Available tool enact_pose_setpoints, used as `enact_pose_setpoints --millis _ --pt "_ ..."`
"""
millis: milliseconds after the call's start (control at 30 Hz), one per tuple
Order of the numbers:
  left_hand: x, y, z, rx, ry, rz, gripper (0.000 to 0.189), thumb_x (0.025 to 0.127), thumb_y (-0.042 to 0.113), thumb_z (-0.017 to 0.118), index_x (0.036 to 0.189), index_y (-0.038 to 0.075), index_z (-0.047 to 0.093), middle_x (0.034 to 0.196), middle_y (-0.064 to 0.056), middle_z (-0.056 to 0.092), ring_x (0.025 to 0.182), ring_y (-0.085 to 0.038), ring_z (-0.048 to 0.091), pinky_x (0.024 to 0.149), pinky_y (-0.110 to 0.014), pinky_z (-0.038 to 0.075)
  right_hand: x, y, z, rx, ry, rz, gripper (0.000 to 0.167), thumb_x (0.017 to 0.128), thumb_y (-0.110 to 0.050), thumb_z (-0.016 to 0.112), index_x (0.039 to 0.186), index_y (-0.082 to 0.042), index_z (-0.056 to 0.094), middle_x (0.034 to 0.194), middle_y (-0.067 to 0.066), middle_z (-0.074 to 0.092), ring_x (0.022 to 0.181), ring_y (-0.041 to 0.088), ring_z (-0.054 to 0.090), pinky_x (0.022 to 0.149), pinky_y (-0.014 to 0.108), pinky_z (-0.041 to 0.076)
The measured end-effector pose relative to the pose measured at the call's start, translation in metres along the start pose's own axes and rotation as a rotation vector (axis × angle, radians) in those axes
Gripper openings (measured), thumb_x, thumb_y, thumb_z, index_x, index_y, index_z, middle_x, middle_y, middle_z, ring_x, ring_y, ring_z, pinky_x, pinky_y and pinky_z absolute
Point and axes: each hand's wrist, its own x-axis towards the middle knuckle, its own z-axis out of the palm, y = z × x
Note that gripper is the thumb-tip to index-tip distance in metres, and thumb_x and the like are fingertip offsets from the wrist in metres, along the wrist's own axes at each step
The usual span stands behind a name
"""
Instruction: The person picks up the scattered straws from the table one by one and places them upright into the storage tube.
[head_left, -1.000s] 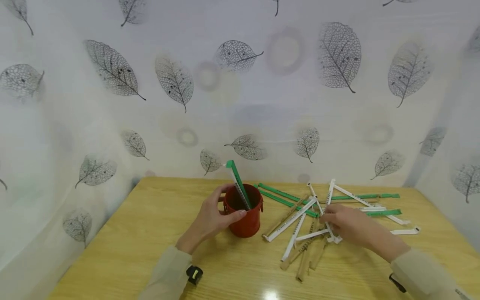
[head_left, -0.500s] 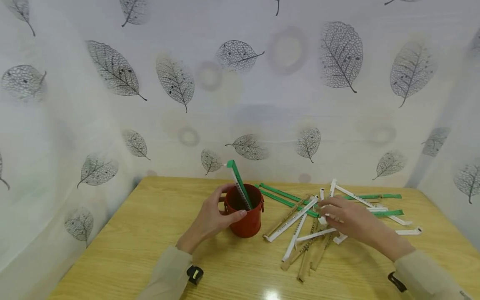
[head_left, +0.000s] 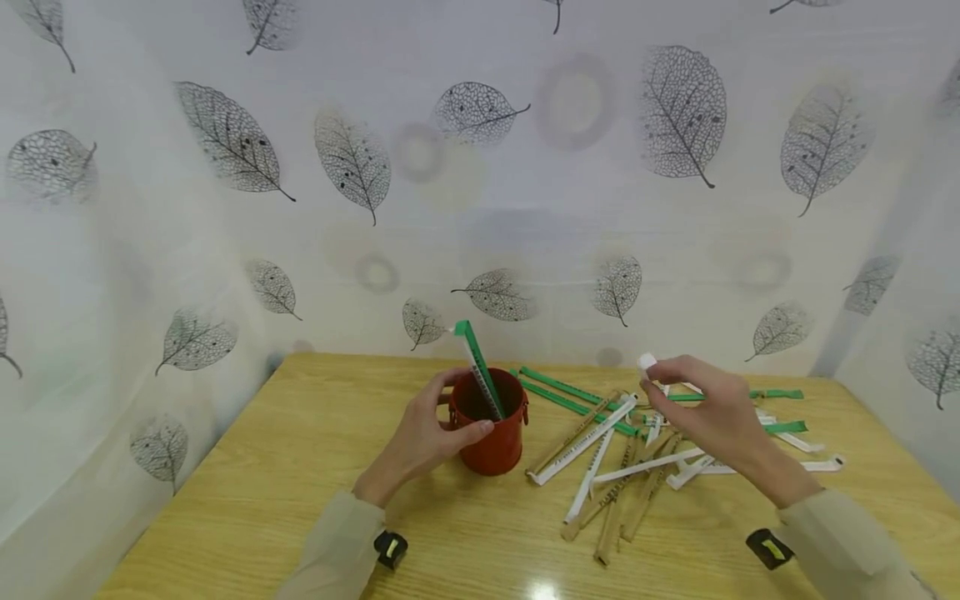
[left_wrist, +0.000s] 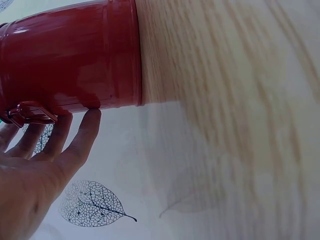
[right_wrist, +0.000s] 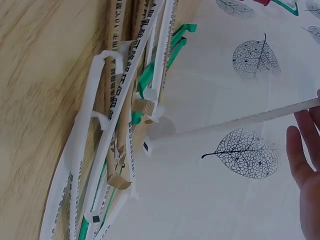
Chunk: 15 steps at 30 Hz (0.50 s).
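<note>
A small red metal bucket (head_left: pixel 491 450) with side handles stands on the table. My left hand (head_left: pixel 420 433) holds it from the left, thumb at the near rim and fingers behind, touching its wall in the left wrist view (left_wrist: pixel 65 55). A green wrapped straw and a white wrapped straw (head_left: pixel 478 371) lean out of the bucket together. Above the pile on the right, my right hand (head_left: pixel 708 408) pinches a white paper-wrapped straw (right_wrist: pixel 240 121) near one end. Its length hangs down slanting in the right wrist view, the lower end close to the pile.
Several white, brown and green wrapped straws (head_left: pixel 588 443) lie crossed on the wooden table (head_left: pixel 300 492), right of the bucket. A leaf-patterned curtain (head_left: pixel 525 208) rises behind the table and along both sides.
My right hand has risen from the pile, lifting the white straw by its end. Several straws in the pile have shifted a little. My left hand and the bucket stay put.
</note>
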Motion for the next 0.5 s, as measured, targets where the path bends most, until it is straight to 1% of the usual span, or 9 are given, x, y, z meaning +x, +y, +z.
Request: enact_pose_setpoints --millis 100,133,200,267,300,367,433,467,500 --pt "0.000 0.000 0.000 -0.006 0.001 0.008 0.074 0.086 0.037 0.082 0.149 0.028 0.046 0.142 -0.001 0.056 0.122 -0.031 0.061 0.089 -0.040 0.062 0.004 -0.002 0.001 0.051 0.065 0.051 0.033 0.098 -0.031 0.067 0.097 0.000 0.076 0.087 0.011 0.074 0.087 -0.002 0.069 0.085 0.007 0.052" --pt "0.000 0.000 0.000 -0.006 0.000 0.008 0.074 0.086 0.038 0.082 0.150 0.028 0.046 0.142 -0.001 0.056 0.122 -0.031 0.061 0.089 -0.040 0.061 0.005 -0.003 0.002 0.075 0.080 0.071 0.030 0.097 -0.027 0.070 0.097 0.002 0.076 0.089 0.010 0.075 0.087 -0.001 0.069 0.084 0.008 0.053" --pt "0.000 0.000 0.000 -0.006 0.000 0.013 0.074 0.086 0.038 0.082 0.150 0.027 0.045 0.142 -0.001 0.057 0.122 -0.030 0.061 0.089 -0.040 0.062 0.008 -0.005 0.003 0.129 0.106 0.110 0.021 0.093 -0.016 0.074 0.097 0.005 0.075 0.091 0.009 0.076 0.086 0.001 0.071 0.083 0.010 0.055" --pt "0.000 0.000 0.000 -0.006 0.003 0.019 0.075 0.086 0.038 0.081 0.150 0.026 0.045 0.142 -0.002 0.057 0.122 -0.031 0.061 0.089 -0.040 0.062 0.011 -0.008 0.004 0.185 0.124 0.149 0.011 0.088 -0.001 0.076 0.095 0.007 0.074 0.093 0.004 0.077 0.085 0.001 0.072 0.082 0.012 0.056" --pt "-0.001 0.000 0.000 -0.004 0.005 0.022 0.075 0.086 0.037 0.081 0.150 0.025 0.045 0.143 -0.003 0.057 0.122 -0.031 0.061 0.088 -0.041 0.062 0.012 -0.010 0.004 0.217 0.132 0.163 0.012 0.083 0.008 0.076 0.095 0.008 0.073 0.094 0.002 0.077 0.085 0.002 0.073 0.081 0.014 0.057" --pt "0.000 0.000 0.000 -0.003 0.007 0.020 0.074 0.086 0.037 0.082 0.150 0.026 0.046 0.142 -0.002 0.057 0.122 -0.031 0.061 0.088 -0.040 0.062 0.015 -0.013 0.005 0.273 0.144 0.182 0.024 0.074 0.023 0.073 0.096 0.012 0.070 0.095 0.001 0.076 0.086 0.003 0.072 0.081 0.015 0.058" --pt "0.000 0.000 0.000 0.000 0.008 0.017 0.074 0.086 0.037 0.082 0.149 0.027 0.046 0.142 -0.002 0.057 0.122 -0.031 0.062 0.088 -0.040 0.062 0.017 -0.015 0.006 0.321 0.156 0.192 0.035 0.067 0.032 0.069 0.098 0.016 0.066 0.096 0.001 0.074 0.087 0.005 0.072 0.080 0.016 0.058" --pt "0.000 0.000 0.000 0.002 0.008 0.015 0.074 0.086 0.037 0.082 0.149 0.027 0.046 0.141 -0.001 0.057 0.122 -0.031 0.062 0.088 -0.039 0.062 0.018 -0.015 0.006 0.332 0.162 0.193 0.039 0.066 0.034 0.068 0.101 0.018 0.064 0.096 0.001 0.074 0.088 0.005 0.072 0.079 0.016 0.058" --pt "0.000 0.000 0.000 0.002 0.007 0.012 0.074 0.085 0.037 0.082 0.149 0.028 0.046 0.141 -0.001 0.056 0.122 -0.031 0.062 0.088 -0.039 0.062 0.019 -0.016 0.006 0.338 0.170 0.192 0.042 0.066 0.033 0.069 0.105 0.019 0.062 0.096 0.001 0.074 0.089 0.005 0.071 0.079 0.016 0.058"
